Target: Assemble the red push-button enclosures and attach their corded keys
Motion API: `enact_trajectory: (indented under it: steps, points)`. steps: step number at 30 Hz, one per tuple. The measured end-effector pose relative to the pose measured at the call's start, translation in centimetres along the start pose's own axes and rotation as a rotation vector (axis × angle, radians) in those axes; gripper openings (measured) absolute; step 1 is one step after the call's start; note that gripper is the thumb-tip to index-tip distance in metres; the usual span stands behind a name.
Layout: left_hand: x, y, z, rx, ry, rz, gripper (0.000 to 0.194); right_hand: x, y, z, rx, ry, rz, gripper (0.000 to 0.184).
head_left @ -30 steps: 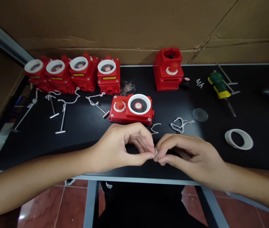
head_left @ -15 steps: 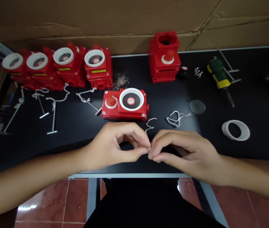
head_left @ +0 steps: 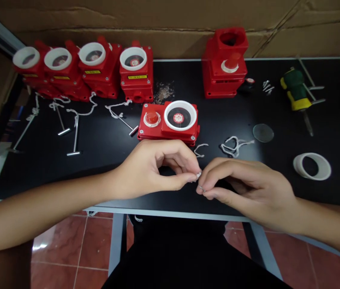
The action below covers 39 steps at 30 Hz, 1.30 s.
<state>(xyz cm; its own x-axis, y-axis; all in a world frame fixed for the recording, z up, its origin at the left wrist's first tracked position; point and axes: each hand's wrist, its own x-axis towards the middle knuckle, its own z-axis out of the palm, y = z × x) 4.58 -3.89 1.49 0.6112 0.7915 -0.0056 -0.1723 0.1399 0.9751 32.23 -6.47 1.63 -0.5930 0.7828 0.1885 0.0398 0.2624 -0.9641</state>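
My left hand (head_left: 164, 168) pinches the end of a white string (head_left: 199, 175) between thumb and fingertips. A curl of white string (head_left: 200, 151) lies just beyond those fingers; whether it is the same piece is hidden. My right hand (head_left: 245, 188) is closed in a pinch on a small thin metal piece (head_left: 202, 189), too small to make out fully. The fingertips of both hands are close together but apart, above the front of the black table. Behind my left hand lies a red box (head_left: 154, 130) with a red button and a white ring round a dark window.
Several similar red boxes (head_left: 135, 82) stand at the back left, with T-shaped metal rods (head_left: 76, 138) on strings. Another red box (head_left: 224, 80) is at the back right. Rightward lie a looped string (head_left: 234, 146), glass disc (head_left: 263, 133), white ring (head_left: 323, 166), screws (head_left: 268, 87) and screwdriver (head_left: 298, 94).
The two hands' fingertips have drawn slightly apart, showing the string end and the metal piece separately. The whole view has shifted, with the table items lying further right and higher.
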Motion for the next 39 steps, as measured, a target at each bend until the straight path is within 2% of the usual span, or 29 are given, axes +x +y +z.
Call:
enact_trajectory:
  steps: [10,27,39]
  points:
    - [-0.05,0.18,0.02,-0.001,-0.027,-0.093,0.017,0.06,-0.08,0.07,0.023,0.027,0.036,0.006]
    - [-0.25,0.21,-0.06,-0.009,-0.029,-0.092,0.019,0.21,0.06,-0.08,0.013,-0.001,0.014,0.006]
    - [-0.25,0.41,-0.05,0.015,-0.021,-0.091,0.018,0.13,-0.68,-0.29,0.039,0.001,0.084,0.005]
